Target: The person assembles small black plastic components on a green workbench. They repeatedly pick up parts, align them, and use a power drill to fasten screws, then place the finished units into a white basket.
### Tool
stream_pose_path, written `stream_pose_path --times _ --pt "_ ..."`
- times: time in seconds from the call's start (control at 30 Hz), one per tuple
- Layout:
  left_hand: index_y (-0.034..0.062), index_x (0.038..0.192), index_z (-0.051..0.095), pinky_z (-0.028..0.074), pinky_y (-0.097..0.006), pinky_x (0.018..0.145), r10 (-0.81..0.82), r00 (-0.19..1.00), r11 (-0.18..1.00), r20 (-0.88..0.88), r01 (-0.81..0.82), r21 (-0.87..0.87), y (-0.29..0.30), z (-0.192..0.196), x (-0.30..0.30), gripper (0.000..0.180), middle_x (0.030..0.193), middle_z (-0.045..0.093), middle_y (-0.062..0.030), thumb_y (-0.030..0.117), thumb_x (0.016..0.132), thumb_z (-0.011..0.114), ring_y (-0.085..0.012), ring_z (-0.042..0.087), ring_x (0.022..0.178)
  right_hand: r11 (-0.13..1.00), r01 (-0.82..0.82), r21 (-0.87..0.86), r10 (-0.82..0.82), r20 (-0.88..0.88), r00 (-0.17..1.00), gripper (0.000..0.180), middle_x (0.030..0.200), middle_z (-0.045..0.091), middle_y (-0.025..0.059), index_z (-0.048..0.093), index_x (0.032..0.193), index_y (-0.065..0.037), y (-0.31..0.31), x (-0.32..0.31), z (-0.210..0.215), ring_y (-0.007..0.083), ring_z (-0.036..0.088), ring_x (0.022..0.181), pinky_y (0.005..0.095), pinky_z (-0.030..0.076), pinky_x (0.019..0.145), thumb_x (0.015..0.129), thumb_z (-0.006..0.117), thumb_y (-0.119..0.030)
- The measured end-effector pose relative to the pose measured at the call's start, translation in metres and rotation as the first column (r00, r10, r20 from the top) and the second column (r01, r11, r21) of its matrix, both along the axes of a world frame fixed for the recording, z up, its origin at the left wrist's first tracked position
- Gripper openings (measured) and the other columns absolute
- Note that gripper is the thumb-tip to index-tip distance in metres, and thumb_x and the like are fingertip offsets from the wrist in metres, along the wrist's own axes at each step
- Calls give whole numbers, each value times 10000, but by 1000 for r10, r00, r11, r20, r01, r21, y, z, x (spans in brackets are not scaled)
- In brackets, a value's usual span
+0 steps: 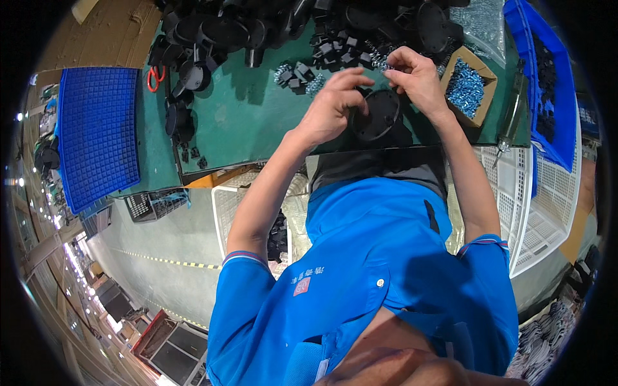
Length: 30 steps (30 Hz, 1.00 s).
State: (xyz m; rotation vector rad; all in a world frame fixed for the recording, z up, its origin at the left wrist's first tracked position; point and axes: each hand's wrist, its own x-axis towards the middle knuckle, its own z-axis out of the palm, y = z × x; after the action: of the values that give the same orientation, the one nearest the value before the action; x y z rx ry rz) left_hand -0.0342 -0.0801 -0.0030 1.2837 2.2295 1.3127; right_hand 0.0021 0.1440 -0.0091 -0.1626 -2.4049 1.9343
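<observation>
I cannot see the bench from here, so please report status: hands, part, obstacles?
Left hand and right hand both raised over round black part, pinching a small spring. Loose black pieces crowd the green mat.

Head view: 1 fisheye camera looking steeply down from above the person's own head.

Only 1 view is given, so no overlap with a 2nd can be told. It looks down past the blue shirt [386, 257] close at the lower middle, out to the green workbench [251, 122] at the top, where both hands [380, 90] work at mid distance. The floor [167, 238] lies far below on the left and a white crate [541, 199] on the right. Straight edges bow toward the dark round rim; the picture is upright and unmirrored.
</observation>
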Motion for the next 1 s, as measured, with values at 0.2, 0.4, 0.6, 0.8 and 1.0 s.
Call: stream_pose_path --times 0.2,0.4,0.6,0.8,1.0 --pt "71 1110 713 532 -263 664 190 942 959 276 -238 153 33 26 -18 270 1080 650 -79 -15 873 616 -155 651 902 957 -159 -241 165 4 986 135 823 631 -4 638 992 -22 9 4 9 65 618 677 197 501 573 866 687 -24" --pt "9 1048 712 470 -214 493 264 722 944 639 -329 -19 33 33 -18 191 741 637 -22 169 966 646 -72 591 578 937 -78 -340 61 -62 996 108 872 641 16 657 956 -3 3 11 12 84 625 695 211 508 601 857 689 24" --pt "10 778 657 447 -276 496 421 701 907 576 -317 -277 11 38 -21 393 599 598 -34 360 954 633 -126 579 531 932 63 358 166 -572 803 175 879 627 72 661 922 23 0 6 23 158 629 718 260 492 624 773 708 103" --pt "-13 872 692 523 -400 694 389 920 866 -33 -378 -328 8 59 -15 213 781 679 -159 186 817 742 -316 676 742 815 74 575 110 -279 954 170 950 655 78 674 979 -70 11 3 -3 278 663 838 362 515 693 816 711 -98" --pt "27 842 688 508 -433 684 289 945 903 -155 -323 -283 12 26 -12 180 816 632 -141 186 791 756 -342 641 761 759 212 615 68 -399 914 200 936 674 63 703 979 -104 -7 -19 6 285 677 832 369 535 701 825 719 -231"
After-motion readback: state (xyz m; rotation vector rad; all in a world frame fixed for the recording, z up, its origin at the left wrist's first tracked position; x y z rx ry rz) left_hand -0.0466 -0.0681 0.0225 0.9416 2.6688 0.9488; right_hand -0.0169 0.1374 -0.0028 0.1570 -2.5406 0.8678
